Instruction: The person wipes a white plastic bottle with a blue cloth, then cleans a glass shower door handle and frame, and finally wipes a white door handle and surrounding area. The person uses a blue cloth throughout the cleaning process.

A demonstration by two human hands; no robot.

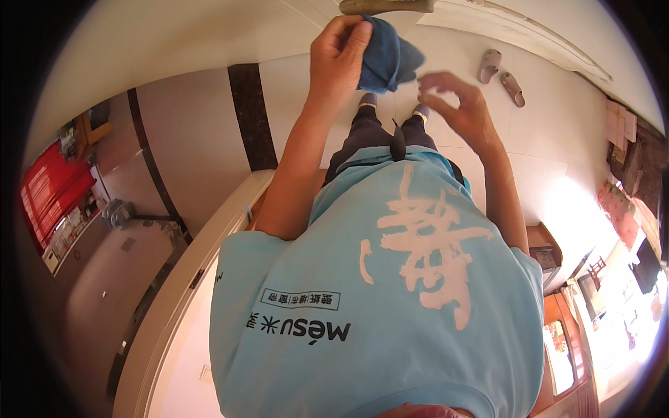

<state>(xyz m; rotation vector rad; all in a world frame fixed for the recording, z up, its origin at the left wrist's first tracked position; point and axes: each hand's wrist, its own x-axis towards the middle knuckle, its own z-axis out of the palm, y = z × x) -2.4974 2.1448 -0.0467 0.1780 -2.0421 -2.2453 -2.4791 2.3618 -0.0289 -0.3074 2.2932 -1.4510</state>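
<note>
A folded blue cloth (385,58) is pinched between the thumb and fingers of my left hand (339,55), held up in front of me above the floor. Its loose folds spread toward the right. Close to the cloth's right edge is my right hand (456,102), slightly blurred, with thumb and fingers apart and nothing in them. A small gap shows between its fingertips and the cloth. Below both hands are my shoes (369,99) on the pale tiled floor (522,130).
Two clogs (490,65) lie on the floor ahead to the right. A pale surface with a long olive-brown object (387,6) stands in front. At my left are a door frame (193,282) and a dark floor strip (252,115). A wooden piece of furniture (543,245) is at right.
</note>
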